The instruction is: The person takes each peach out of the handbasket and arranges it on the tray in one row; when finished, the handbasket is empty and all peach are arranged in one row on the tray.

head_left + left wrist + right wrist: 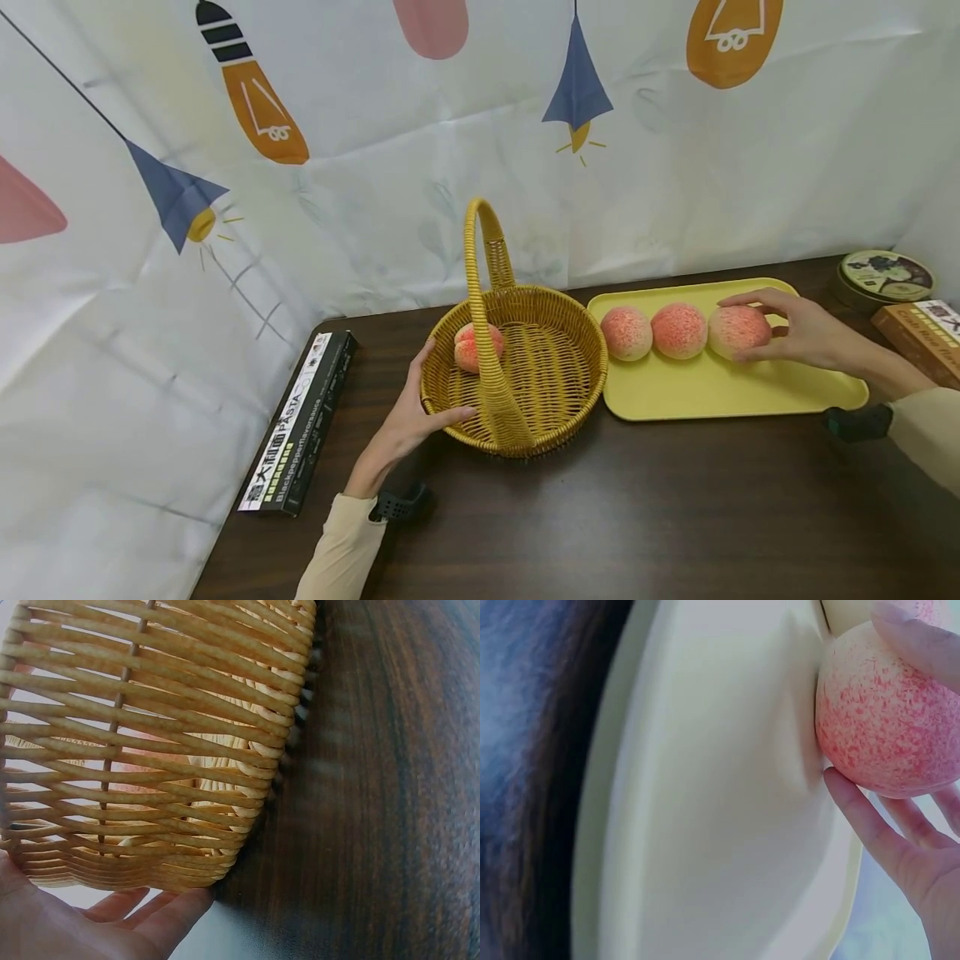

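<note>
A yellow wicker basket (558, 358) with a tall arched handle stands on the table, one peach (467, 348) lying inside at its left. My left hand (411, 408) holds the basket's left side, thumb at the front rim and fingers along the outer wall. In the left wrist view the fingers (176, 919) touch the weave (150, 802). On the yellow tray (675, 396) three peaches sit in a row. My right hand (806, 333) grips the rightmost peach (737, 332), thumb and fingers around it; the right wrist view shows this peach (889, 712) close up.
The other two tray peaches, a left one (627, 333) and a middle one (679, 331), lie between the held peach and the basket. A black pasta box (300, 425) lies at the left. A round tin (885, 277) and a brown box (918, 342) stand at the right.
</note>
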Available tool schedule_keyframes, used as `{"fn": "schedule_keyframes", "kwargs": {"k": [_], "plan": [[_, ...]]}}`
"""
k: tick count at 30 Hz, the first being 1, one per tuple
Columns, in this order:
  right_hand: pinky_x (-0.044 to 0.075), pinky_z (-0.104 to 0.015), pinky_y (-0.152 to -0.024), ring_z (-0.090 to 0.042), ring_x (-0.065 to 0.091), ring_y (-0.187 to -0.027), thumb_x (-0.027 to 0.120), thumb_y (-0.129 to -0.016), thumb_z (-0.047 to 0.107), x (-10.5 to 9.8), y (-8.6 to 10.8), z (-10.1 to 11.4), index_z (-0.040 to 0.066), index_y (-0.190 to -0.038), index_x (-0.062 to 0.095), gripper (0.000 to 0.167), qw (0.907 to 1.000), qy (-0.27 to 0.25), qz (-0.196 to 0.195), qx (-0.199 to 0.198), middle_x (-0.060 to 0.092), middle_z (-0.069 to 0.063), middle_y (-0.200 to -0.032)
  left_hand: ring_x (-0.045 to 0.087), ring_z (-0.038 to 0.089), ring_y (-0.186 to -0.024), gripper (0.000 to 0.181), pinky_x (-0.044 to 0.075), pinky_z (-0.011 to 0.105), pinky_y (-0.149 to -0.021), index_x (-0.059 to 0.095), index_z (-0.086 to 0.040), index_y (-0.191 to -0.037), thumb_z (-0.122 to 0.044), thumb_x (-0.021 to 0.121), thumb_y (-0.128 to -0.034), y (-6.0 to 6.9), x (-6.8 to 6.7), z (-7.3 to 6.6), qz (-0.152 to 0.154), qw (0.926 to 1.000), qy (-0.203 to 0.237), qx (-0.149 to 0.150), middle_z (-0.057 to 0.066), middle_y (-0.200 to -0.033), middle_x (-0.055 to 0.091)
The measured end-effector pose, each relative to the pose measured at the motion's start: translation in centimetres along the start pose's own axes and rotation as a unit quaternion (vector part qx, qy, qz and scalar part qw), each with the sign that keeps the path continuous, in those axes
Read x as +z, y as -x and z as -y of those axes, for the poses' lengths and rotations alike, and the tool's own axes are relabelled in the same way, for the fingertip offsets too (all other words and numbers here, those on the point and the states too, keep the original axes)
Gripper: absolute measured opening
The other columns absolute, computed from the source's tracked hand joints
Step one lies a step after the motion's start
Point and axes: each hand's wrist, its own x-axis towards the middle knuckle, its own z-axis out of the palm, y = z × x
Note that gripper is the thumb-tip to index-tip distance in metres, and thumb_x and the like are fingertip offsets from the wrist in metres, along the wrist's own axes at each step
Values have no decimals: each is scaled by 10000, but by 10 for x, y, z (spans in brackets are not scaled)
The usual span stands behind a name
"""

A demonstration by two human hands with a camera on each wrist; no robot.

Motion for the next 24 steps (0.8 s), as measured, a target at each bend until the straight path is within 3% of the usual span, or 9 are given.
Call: {"fn": "schedule_keyframes", "kwargs": {"k": [8,14,18,21,24], "plan": [[448,-86,-795,140,426,-1098,953,-733,49,0,-4,1,35,-1382,613,732,10000,4,46,40,493,186,-1291,379,344,-1475,1219,363,523,-1152,1,-287,-1688,-305,889,-854,-1,0,0,41,10000,77,-25,136,-1702,166],[440,-118,-831,154,470,-1121,956,-711,34,-7,-10,14,61,-1420,610,790,9997,186,-57,-140,499,263,-1331,380,337,-1473,1215,360,525,-1154,5,-302,-1686,-304,890,-854,0,-1,-1,50,10000,82,-23,127,-1701,167],[452,-451,-1037,114,479,-1196,930,-741,28,-12,-24,38,122,-1473,588,813,9990,95,36,-425,571,137,-1423,375,333,-1477,1214,357,524,-1157,6,-299,-1686,-296,890,-853,0,-1,-1,46,9999,87,-34,123,-1701,172],[373,-685,-1013,62,461,-1259,909,-779,44,-10,-41,70,169,-1494,578,797,9968,-114,260,-750,571,56,-1455,361,334,-1485,1218,341,531,-1167,2,-285,-1686,-288,890,-852,0,0,-1,35,9999,107,12,122,-1701,173],[398,-673,-1040,23,476,-1277,901,-803,47,-1,-61,106,170,-1488,585,764,9911,-281,394,-1238,577,26,-1431,355,336,-1489,1219,338,533,-1168,-2,-276,-1687,-278,889,-854,0,0,-1,37,9999,104,10,124,-1701,173]]}}
